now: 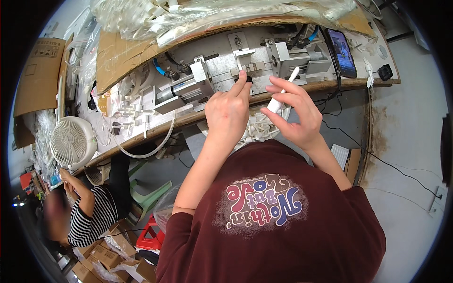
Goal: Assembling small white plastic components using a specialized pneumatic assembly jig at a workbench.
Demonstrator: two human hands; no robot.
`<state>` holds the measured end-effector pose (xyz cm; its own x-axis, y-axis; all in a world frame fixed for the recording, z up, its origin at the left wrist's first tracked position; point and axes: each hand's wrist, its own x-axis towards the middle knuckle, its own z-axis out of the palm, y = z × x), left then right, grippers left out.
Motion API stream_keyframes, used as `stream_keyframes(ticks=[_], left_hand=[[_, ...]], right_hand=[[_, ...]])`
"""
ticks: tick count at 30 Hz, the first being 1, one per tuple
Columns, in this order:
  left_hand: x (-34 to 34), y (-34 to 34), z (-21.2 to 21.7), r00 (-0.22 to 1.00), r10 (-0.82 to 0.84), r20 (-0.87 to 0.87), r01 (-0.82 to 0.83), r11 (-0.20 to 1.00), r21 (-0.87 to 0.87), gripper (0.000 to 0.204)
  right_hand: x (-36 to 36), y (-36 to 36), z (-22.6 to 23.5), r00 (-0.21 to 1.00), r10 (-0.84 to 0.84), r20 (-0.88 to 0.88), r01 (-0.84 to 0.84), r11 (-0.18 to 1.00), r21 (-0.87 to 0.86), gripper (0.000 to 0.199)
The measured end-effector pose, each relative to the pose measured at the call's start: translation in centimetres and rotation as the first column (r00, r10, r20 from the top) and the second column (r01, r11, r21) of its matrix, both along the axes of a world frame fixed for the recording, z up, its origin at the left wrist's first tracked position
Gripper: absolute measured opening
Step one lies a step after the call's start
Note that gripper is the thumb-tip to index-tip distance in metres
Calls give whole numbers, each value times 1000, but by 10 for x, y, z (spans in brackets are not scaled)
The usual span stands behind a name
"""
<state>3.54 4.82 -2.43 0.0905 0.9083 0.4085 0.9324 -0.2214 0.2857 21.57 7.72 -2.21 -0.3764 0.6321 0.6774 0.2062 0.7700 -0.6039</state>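
Note:
My left hand point(228, 112) is at the metal clamping jig point(248, 69) in the middle of the bench, back upward. Its index finger stretches to a white plastic piece point(243, 55) seated in the jig; the thumb and the undersides of the other fingers are hidden. To the right, my right hand point(298, 112) holds a white plastic part point(275, 104) with a thick end and a slim stem, tilted up, between thumb and fingers. Metal pneumatic cylinders stand on both sides of the jig, a left cylinder point(187, 88) and a right cylinder point(295, 59).
Many white plastic parts point(255, 129) lie below my hands. Bagged parts point(137, 16) and a cardboard sheet point(123, 59) cover the bench's back. A phone point(341, 53) leans at right. A white fan point(72, 141) stands left, near a seated person in a striped top point(94, 214).

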Motion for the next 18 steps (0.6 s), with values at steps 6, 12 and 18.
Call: stream_keyframes(ticks=[6, 12, 18], left_hand=[[0, 2, 4, 1000, -10, 13, 11, 1000, -18, 24], [-1, 3, 3, 999, -28, 34, 28, 1000, 14, 20], [-2, 0, 5, 997, -15, 73, 18, 999, -33, 23]], right_hand=[[-3, -7, 13, 993, -99, 68, 101, 995, -24, 34], [0, -12, 10, 993, -73, 97, 84, 990, -112, 33], [-1, -10, 13, 988, -126, 90, 133, 987, -88, 29]])
